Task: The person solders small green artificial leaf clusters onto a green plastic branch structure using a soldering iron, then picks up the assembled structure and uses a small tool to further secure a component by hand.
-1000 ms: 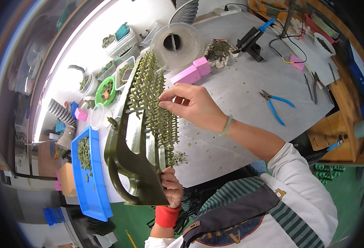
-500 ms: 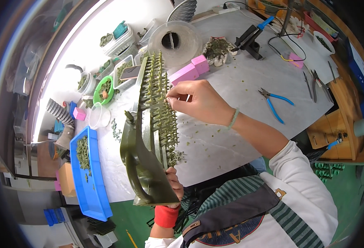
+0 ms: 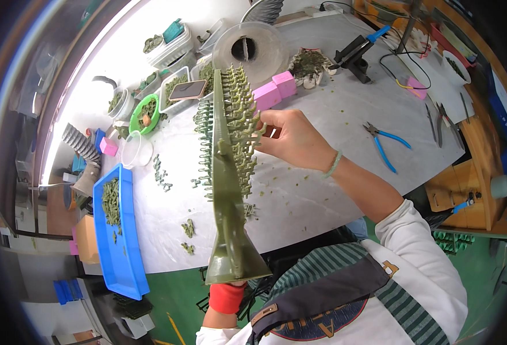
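Note:
An olive-green moulded piece (image 3: 236, 253), like a tree with rows of small branched prongs along both sides, stands up lengthwise before me. My left hand (image 3: 236, 284) holds its lower end from behind, mostly hidden, above a red wristband. My right hand (image 3: 291, 138) has curled, closed fingers at the prongs on the piece's right side; the fingertips and anything between them are hidden. Small green bits (image 3: 187, 229) lie scattered on the white sheet (image 3: 334, 201) below.
A blue tray (image 3: 135, 264) of green parts is at left; green bowl (image 3: 135, 118), tubs (image 3: 173, 75) and phone (image 3: 187, 90) behind it. Pink blocks (image 3: 268, 98), clear round hood (image 3: 270, 52) and glove (image 3: 308, 80) are at back; blue-handled cutters (image 3: 385, 152), tools (image 3: 440, 126) and black stand (image 3: 354, 63) at right.
The green piece has turned from showing its broad, slotted side to standing edge-on, prongs now on both sides, and shifted right. My right hand has moved right and slightly up with it.

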